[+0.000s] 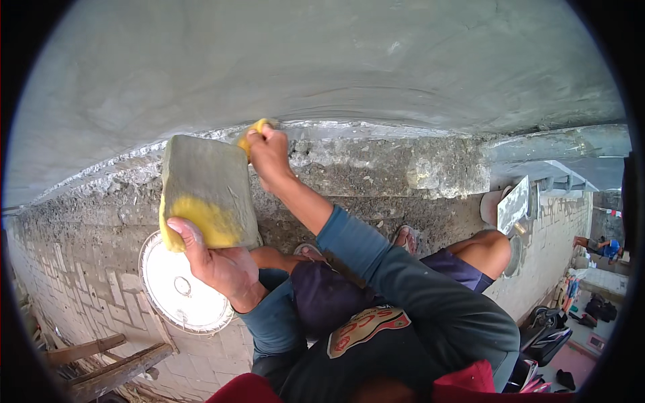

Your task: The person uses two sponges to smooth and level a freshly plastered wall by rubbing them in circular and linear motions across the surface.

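My left hand [218, 269] holds a thick rectangular yellow sponge [205, 185], largely coated in grey, upright with the thumb over its lower face. My right hand [269, 154] grips a smaller yellow sponge piece [254, 127] at the bottom of a smooth grey plastered wall [322, 60], just right of the large sponge's top. Below the wall runs a rough, crumbly concrete ledge [349, 168]. A round white plastic piece [168, 295], perhaps a lid or bucket base, lies behind my left hand.
Wooden planks [101, 366] lie at the lower left on paving. A pale board [510, 205] stands on the right beside a pipe-like strip [557, 144] along the wall. At the far right are a person in blue [608, 248] and assorted dark items [547, 329]. My sandalled feet are below the ledge.
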A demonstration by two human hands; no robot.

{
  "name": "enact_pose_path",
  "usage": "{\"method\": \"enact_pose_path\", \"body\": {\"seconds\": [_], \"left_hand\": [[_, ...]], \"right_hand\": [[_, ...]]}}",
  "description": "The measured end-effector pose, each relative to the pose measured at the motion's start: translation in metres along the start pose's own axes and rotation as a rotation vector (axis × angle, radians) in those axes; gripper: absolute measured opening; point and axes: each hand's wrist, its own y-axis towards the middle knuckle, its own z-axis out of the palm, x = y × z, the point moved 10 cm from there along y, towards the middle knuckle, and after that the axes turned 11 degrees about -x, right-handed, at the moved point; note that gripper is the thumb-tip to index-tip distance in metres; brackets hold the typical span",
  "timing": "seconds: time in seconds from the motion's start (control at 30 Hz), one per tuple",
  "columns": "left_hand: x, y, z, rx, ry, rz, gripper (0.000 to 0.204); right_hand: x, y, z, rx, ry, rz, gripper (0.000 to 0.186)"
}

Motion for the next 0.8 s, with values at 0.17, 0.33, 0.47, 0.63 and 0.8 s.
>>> {"method": "enact_pose_path", "body": {"seconds": [0.17, 0.33, 0.47, 0.63, 0.8], "left_hand": [[-0.019, 0.001, -0.014, -0.069, -0.106, 0.096, 0.049], [-0.030, 0.009, -0.026, -0.094, -0.064, 0.185, 0.047], [-0.025, 0.011, -0.035, -0.156, -0.034, 0.123, 0.059], [-0.024, 0.009, -0.031, -0.124, -0.056, 0.107, 0.051], [-0.012, -0.001, -0.014, -0.093, -0.040, 0.072, 0.060]], "right_hand": [[-0.030, -0.010, 0.016, 0.189, 0.161, 0.296, 0.020], [0.089, 0.052, -0.216, -0.193, 0.931, 0.445, 0.043], [0.230, 0.026, -0.344, -0.547, 0.499, -0.364, 0.038], [0.265, -0.020, -0.265, -1.021, -0.179, -1.029, 0.055], [0.166, -0.053, -0.074, -0.325, -0.540, -1.507, 0.052]]}}
